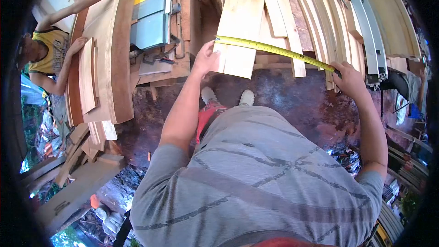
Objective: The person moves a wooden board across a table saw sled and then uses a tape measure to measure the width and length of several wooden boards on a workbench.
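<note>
A yellow tape measure [279, 51] is stretched out across a pale wooden board [240, 13], its blade sloping down to the right. My left hand [206, 60] is closed at the board's left edge, with its fingertips at the end of the blade. Part of those fingers is hidden, and the thumb lies against the wood. Off to the right, my right hand [350, 80] is wrapped round the tape's case, which is mostly covered by the fingers. Between the board and my right hand, the blade passes over other planks.
Several long planks [315, 13] lie right of the board, beside a metal rail [372, 27]. A blue-grey saw table [150, 27] with a yellow insert stands left. Further left, a co-worker [48, 55] leans over a large curved wooden panel [107, 41]. Offcuts [80, 148] lie lower left.
</note>
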{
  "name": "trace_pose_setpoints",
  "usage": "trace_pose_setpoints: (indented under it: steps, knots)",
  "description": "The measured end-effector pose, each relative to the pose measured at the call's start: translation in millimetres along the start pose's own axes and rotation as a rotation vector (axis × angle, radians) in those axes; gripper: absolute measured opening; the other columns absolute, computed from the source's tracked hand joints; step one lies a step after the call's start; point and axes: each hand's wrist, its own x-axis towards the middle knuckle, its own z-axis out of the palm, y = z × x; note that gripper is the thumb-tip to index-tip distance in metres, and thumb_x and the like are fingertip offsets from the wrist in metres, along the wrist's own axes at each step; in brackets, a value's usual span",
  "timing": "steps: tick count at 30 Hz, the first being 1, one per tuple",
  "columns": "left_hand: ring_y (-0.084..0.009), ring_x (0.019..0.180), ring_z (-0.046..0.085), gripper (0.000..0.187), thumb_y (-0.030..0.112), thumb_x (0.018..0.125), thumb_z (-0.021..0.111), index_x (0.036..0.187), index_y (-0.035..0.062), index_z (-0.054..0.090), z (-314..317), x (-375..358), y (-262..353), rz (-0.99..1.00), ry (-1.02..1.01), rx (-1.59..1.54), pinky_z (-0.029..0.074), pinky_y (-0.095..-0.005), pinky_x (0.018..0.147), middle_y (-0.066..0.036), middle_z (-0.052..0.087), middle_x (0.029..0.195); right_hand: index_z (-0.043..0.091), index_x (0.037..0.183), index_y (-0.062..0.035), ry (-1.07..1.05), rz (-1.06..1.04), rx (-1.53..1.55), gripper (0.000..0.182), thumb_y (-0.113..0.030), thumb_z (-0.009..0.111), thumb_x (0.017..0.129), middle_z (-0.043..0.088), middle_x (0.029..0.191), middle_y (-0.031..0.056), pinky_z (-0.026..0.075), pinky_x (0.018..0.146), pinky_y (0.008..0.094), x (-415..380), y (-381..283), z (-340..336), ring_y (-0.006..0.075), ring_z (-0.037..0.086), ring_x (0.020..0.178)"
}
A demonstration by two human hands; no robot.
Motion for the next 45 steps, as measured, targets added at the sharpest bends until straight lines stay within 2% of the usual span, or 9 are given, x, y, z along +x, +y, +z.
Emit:
trace_pose_setpoints:
  steps: [1,3,4,6,10,12,18,30,45]
  knots:
    - [-0.0153,0.109,0.062,0.049,0.008,0.093,0.064,0.138,-0.0009,0.049,-2.5,6.1,-3.0,0.0,-0.002,0.002,0.048,-0.03,0.094,-0.012,0.064,0.123,0.061,0.122,-0.0144,0.011,0.019,-0.011,0.034,-0.025,0.061,0.09,0.061,0.098,0.0166,0.052,0.081,0.0486,-0.5,-2.1,-0.1,0.038,0.063,0.094]
    - [-0.0122,0.093,0.064,0.034,0.009,0.096,0.061,0.128,-0.0022,0.055,-3.8,16.9,-6.8,0.12,0.078,0.13,0.05,-0.026,0.084,-0.008,0.069,0.102,0.061,0.122,-0.0152,0.023,0.023,-0.026,0.034,-0.026,0.061,0.09,0.061,0.099,0.0161,0.052,0.08,0.0487,-1.0,-2.5,4.3,0.0378,0.064,0.094]
    - [-0.0122,0.093,0.064,0.034,0.009,0.096,0.061,0.128,-0.0022,0.055,-4.0,20.7,-9.5,0.119,0.072,0.128,0.05,-0.026,0.084,-0.008,0.069,0.102,0.061,0.122,-0.016,0.034,0.025,-0.043,0.034,-0.026,0.061,0.089,0.061,0.099,0.0156,0.053,0.079,0.0488,-2.5,-2.3,6.6,0.0375,0.064,0.094]
    - [-0.0122,0.09,0.064,0.025,0.012,0.096,0.063,0.115,-0.0037,0.062,-2.6,24.2,-4.7,0.157,0.126,0.209,0.051,-0.0268,0.082,-0.008,0.069,0.1,0.061,0.122,-0.0162,0.04,0.026,-0.058,0.034,-0.026,0.061,0.089,0.061,0.099,0.0153,0.053,0.079,0.0487,-3.4,-3.1,7.7,0.0376,0.064,0.094]
    - [-0.0124,0.088,0.064,0.022,0.013,0.095,0.064,0.11,-0.0033,0.063,-3.7,29.2,0.5,0.132,0.15,0.266,0.051,-0.0272,0.08,-0.008,0.069,0.098,0.059,0.123,-0.0159,0.054,0.046,-0.086,0.035,-0.025,0.061,0.088,0.061,0.101,0.0148,0.052,0.079,0.0494,-4.2,-5.3,11.0,0.0376,0.064,0.094]
    - [-0.0205,0.091,0.069,0.028,0.021,0.089,0.068,0.104,-0.0031,0.067,-5.7,31.9,-1.5,0.139,0.164,0.276,0.053,-0.0328,0.084,-0.014,0.073,0.098,0.057,0.125,-0.018,0.035,0.058,-0.091,0.037,-0.026,0.06,0.089,0.061,0.104,0.0138,0.052,0.081,0.0514,-4.7,-3.5,13.2,0.036,0.064,0.097]
    - [-0.0259,0.093,0.07,0.029,0.024,0.087,0.07,0.102,-0.0012,0.068,-9.3,44.0,-9.3,0.143,0.154,0.366,0.053,-0.0355,0.084,-0.017,0.073,0.099,0.056,0.126,-0.0213,0.021,0.08,-0.092,0.039,-0.027,0.06,0.089,0.06,0.108,0.0124,0.051,0.083,0.0527,-8.2,-4.9,15.7,0.0342,0.062,0.103]
    - [-0.0275,0.086,0.071,0.024,0.021,0.085,0.07,0.096,-0.0006,0.067,-6.3,37.4,3.0,0.175,0.158,0.404,0.054,-0.0364,0.079,-0.017,0.072,0.092,0.058,0.126,-0.0211,0.04,0.107,-0.133,0.039,-0.027,0.062,0.088,0.059,0.11,0.0113,0.05,0.084,0.0509,-8.6,-12.9,13.7,0.0316,0.061,0.106]
    - [-0.0347,0.095,0.069,0.033,0.028,0.08,0.072,0.099,0.0014,0.066,-1.8,36.9,10.7,0.121,0.218,0.501,0.053,-0.0412,0.085,-0.019,0.072,0.098,0.057,0.129,-0.0227,0.062,0.079,-0.118,0.041,-0.028,0.061,0.089,0.059,0.107,0.011,0.051,0.082,0.0509,-9.1,-5.1,28.2,0.0312,0.061,0.104]
